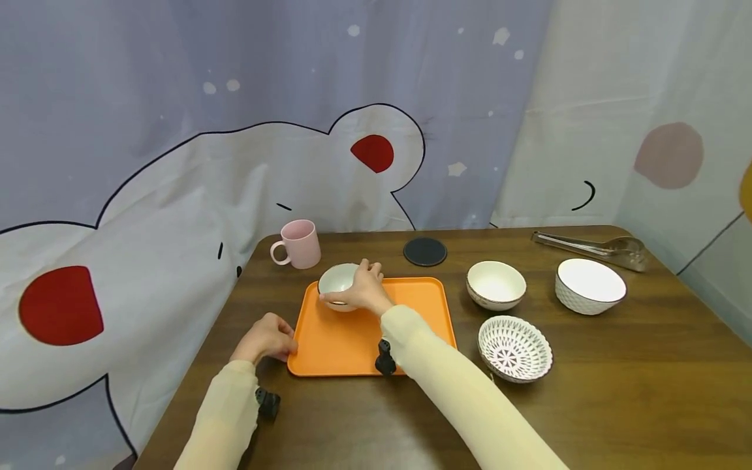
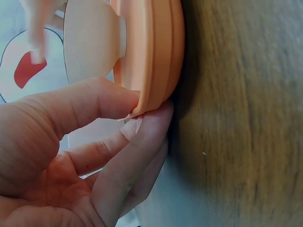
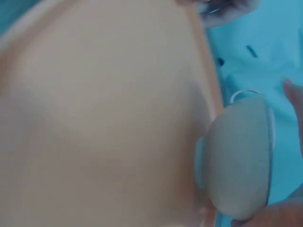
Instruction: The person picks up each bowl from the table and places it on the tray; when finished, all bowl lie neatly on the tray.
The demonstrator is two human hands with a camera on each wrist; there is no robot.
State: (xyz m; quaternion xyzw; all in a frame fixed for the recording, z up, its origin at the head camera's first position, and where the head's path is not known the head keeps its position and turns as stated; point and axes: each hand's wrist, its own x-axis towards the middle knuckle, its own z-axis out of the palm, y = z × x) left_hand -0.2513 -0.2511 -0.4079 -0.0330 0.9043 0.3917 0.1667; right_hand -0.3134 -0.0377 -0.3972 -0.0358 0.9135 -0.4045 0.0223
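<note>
An orange tray (image 1: 352, 346) lies on the table, and a small pale bowl (image 1: 337, 279) stands upright at its back left. My left hand (image 1: 271, 338) pinches the tray's front left corner. In the left wrist view the thumb (image 2: 109, 99) lies over the rim, with fingers beneath. My right hand (image 1: 365, 287) is spread over the bowl. In the right wrist view its thumb (image 3: 294, 97) stands apart from the bowl (image 3: 241, 156), while other fingers (image 3: 277, 215) are right at the rim.
A pink mug (image 1: 301, 245) stands behind the tray. A black round coaster (image 1: 425, 251) lies at the back. To the right are a cream bowl (image 1: 496, 286), a patterned bowl (image 1: 515, 349) and a white bowl (image 1: 589, 287). Metal tongs (image 1: 593, 248) lie at the back right.
</note>
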